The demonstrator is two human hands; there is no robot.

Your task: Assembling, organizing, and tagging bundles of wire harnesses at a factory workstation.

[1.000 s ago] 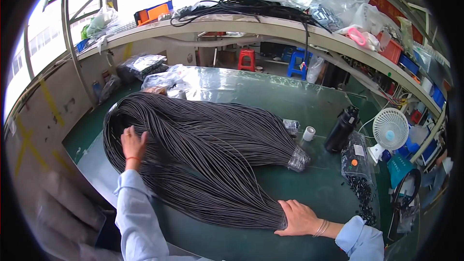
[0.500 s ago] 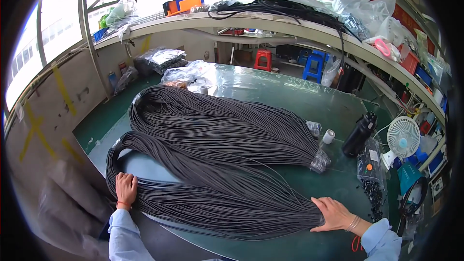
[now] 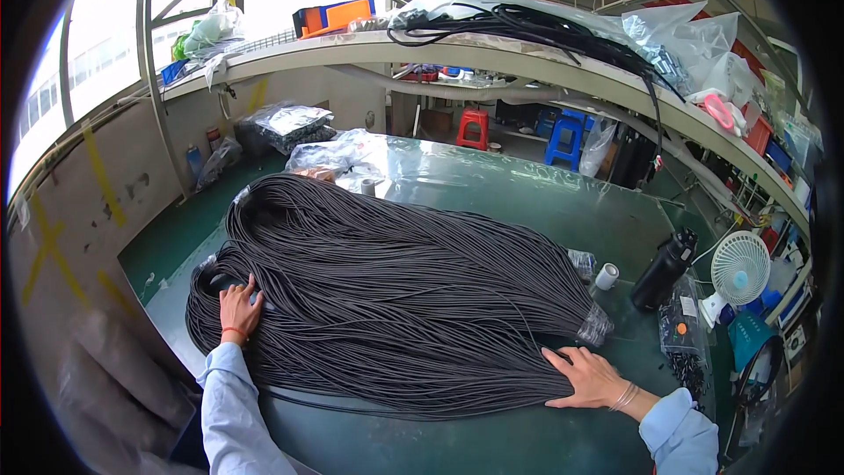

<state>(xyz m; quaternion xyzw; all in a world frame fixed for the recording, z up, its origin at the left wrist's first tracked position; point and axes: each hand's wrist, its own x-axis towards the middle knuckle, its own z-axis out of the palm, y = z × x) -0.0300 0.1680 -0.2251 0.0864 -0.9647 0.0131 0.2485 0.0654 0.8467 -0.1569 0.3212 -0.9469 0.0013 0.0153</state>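
Note:
Two long bundles of thin black cable lie side by side on a green table. The near bundle [image 3: 413,361] rests against the far bundle [image 3: 413,251], which is bound with clear wrap [image 3: 595,325] at its right end. On the looped left end of the near bundle lies my left hand [image 3: 239,308], its thumb apart from its fingers. My right hand [image 3: 591,376] is spread at that bundle's right end, fingertips touching the cables. Neither hand is closed around the bundle.
Right of the bundles stand a white roll [image 3: 607,276], a black bottle [image 3: 665,271] and a white fan [image 3: 738,271]. A bag of small black parts [image 3: 683,325] lies near them. Plastic bags [image 3: 338,154] sit at the back left. A loaded shelf [image 3: 352,51] spans the far side.
The near bundle has shifted away from me against the far one, and its loop opening has narrowed. My left hand has moved farther and its thumb has spread; my right hand has moved slightly left.

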